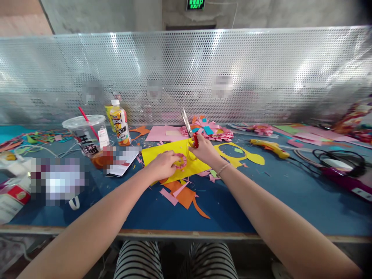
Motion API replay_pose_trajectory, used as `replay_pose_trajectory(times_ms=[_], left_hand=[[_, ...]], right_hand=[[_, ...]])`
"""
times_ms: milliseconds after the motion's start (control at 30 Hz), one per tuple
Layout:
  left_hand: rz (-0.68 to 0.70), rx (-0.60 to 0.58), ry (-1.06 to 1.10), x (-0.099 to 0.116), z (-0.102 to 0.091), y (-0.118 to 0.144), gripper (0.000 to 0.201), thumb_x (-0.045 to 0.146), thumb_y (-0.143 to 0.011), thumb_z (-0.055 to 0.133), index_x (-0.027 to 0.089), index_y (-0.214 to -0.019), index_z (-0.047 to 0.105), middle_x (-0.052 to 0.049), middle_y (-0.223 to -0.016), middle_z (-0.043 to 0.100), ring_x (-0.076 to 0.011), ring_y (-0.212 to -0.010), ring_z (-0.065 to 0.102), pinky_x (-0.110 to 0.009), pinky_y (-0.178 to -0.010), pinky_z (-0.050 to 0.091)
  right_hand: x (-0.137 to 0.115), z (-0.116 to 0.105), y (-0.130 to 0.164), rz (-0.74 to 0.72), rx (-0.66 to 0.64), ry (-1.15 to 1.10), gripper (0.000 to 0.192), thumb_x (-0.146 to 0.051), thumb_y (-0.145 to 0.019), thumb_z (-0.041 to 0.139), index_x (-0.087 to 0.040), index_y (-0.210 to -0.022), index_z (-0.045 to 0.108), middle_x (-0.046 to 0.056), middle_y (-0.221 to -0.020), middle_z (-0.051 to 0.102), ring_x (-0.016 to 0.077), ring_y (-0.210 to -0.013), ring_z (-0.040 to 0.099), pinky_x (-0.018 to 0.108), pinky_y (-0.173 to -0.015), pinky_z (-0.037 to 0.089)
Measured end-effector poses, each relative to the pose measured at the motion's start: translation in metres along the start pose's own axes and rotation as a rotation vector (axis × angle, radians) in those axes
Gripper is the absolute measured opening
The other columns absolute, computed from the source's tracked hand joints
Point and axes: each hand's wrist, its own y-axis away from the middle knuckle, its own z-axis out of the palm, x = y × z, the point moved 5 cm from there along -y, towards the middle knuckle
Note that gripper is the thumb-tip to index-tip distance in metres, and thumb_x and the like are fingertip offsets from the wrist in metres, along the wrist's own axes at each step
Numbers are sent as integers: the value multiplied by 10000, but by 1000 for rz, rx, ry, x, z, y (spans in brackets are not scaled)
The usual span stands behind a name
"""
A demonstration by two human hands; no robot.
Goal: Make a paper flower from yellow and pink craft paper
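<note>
My right hand [205,150] grips red-handled scissors [188,130] with the blades pointing up and away from me. My left hand [162,164] pinches a small pink paper ring [180,160] just left of the scissors' handles. Both hands hover over a yellow paper sheet [165,153] lying on the blue table [261,201]. Orange and pink paper scraps [181,193] lie just in front of the sheet. A yellow cut-out outline [247,155] rests to the right of my right hand.
A plastic cup with a red straw [88,139] and a juice bottle [119,124] stand at the left. Pink paper flowers [212,131] sit behind the hands. A yellow glue gun [269,146], black cables [340,159] and a purple tool [345,181] lie at the right. A perforated metal screen [186,73] backs the table.
</note>
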Motion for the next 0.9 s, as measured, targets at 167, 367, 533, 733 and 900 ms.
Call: replay_pose_trajectory(times_ms=[167,367,533,733,900], left_hand=[[97,-52,12,6,6,2,344,176,-782,442,254,-1079,596,-55,-1186,516,-211,-1103,461,-377,-959,369],[92,-101,7,4,11,3,356,167,-788,442,268,-1102,575,-51,-1282,451,-220,-1156,420,-420,-980,344],[82,-93,19,2,13,2,355,181,-794,435,267,-1111,569,-52,-1303,430,-226,-1176,410,-431,-999,320],[62,-102,22,-2,14,2,352,184,-791,427,273,-1101,569,-36,-1320,417,-227,-1198,393,-426,-1012,301],[57,-112,27,-1,13,3,347,170,-784,423,260,-1080,579,-37,-1320,422,-227,-1224,367,-424,-1020,287]], right_hand=[[-2,-1,0,-28,7,-18,258,-274,-692,539,-171,-911,450,76,-801,592,205,-743,561,290,-644,397],[-3,-1,1,-22,3,5,260,-281,-695,541,-169,-906,439,70,-783,587,204,-727,557,282,-624,389],[-2,-1,1,-10,-7,13,263,-283,-694,546,-169,-905,437,66,-785,587,202,-738,557,274,-624,389],[0,1,0,-1,-18,52,268,-305,-700,546,-168,-905,441,61,-773,585,197,-734,558,272,-626,389],[2,3,0,7,-28,62,292,-319,-701,546,-164,-929,449,69,-797,588,195,-740,559,268,-628,389]])
